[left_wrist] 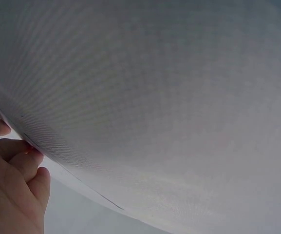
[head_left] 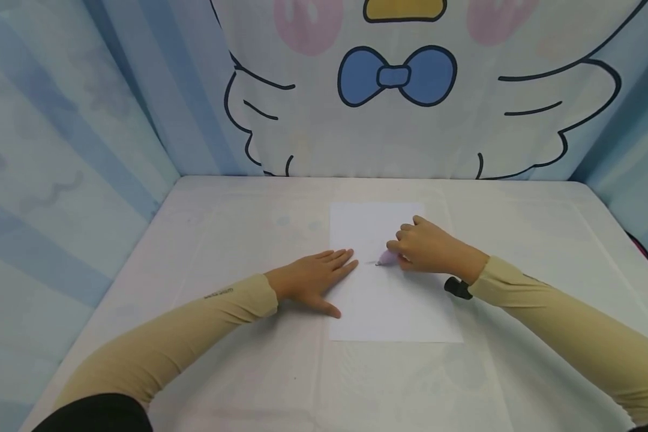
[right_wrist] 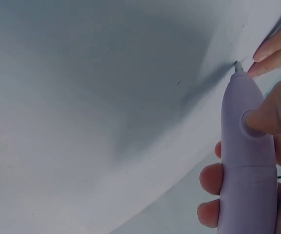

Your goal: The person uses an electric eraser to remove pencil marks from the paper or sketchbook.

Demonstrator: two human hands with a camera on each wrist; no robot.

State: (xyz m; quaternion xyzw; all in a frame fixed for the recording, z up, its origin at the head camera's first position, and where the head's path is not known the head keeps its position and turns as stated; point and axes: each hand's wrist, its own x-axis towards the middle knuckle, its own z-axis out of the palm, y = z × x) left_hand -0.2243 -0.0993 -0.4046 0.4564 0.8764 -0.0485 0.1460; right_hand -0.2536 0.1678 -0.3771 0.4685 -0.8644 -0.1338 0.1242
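Note:
A white sheet of paper (head_left: 394, 312) lies on the table, with a short thin dark line (head_left: 371, 262) near its middle. My left hand (head_left: 315, 279) rests flat on the paper's left edge, fingers spread; part of it shows in the left wrist view, at the lower left. With my right hand (head_left: 426, 246) I grip a lavender electric eraser (right_wrist: 247, 161), thumb on its round button (right_wrist: 252, 124). Its narrow metallic tip (right_wrist: 238, 67) meets the paper at the line's right end, close to the left fingertips (right_wrist: 276, 51). Small dark specks dot the sheet around it.
The white-covered table (head_left: 221, 210) spreads out around the paper. A printed curtain with a blue bow (head_left: 394, 76) hangs behind the far edge, and blue-striped cloth (head_left: 59, 150) lines the left side. A black device (head_left: 457, 288) sits under the right wrist.

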